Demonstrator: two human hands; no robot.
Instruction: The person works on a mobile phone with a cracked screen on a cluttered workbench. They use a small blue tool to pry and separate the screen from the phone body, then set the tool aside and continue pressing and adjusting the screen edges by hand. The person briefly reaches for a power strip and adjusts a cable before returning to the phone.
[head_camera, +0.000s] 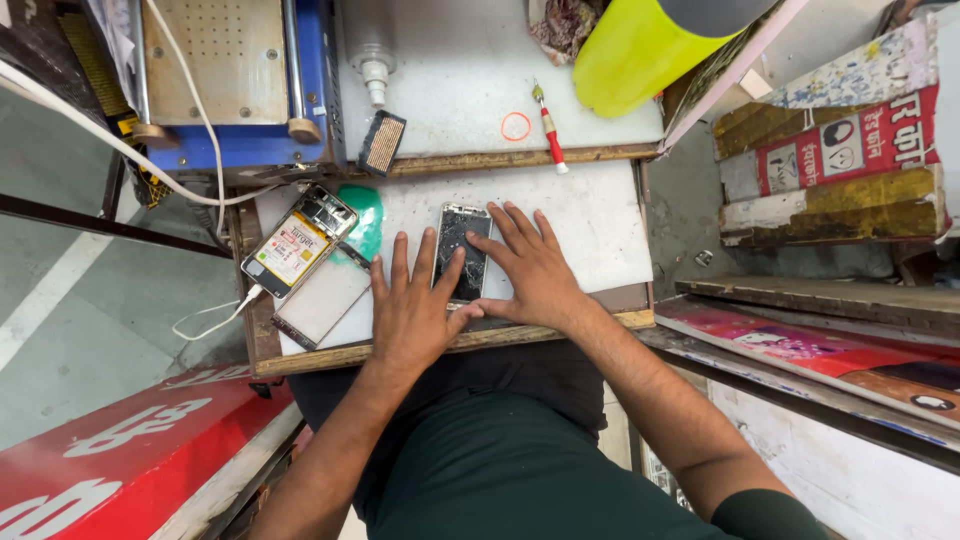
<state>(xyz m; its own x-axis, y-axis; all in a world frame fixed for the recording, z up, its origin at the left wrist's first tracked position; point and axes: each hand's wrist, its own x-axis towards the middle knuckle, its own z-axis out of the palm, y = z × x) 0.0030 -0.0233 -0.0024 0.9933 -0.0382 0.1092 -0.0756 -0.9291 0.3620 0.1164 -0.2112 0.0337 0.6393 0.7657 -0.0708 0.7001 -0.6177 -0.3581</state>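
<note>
A phone with a cracked dark screen (461, 240) lies face up on the white work mat (590, 225). My left hand (412, 310) rests flat on the mat, its fingers touching the phone's left edge. My right hand (533, 268) lies spread over the phone's right side, thumb at its lower end. Both hands press around it rather than lift it.
An opened phone with a yellow battery (296, 243) and a pale back cover (322, 300) lie at the left. A red screwdriver (550, 130), a small brush (382, 143), a blue machine (235, 85) and a yellow-green cylinder (640, 45) sit farther back. White cables run left.
</note>
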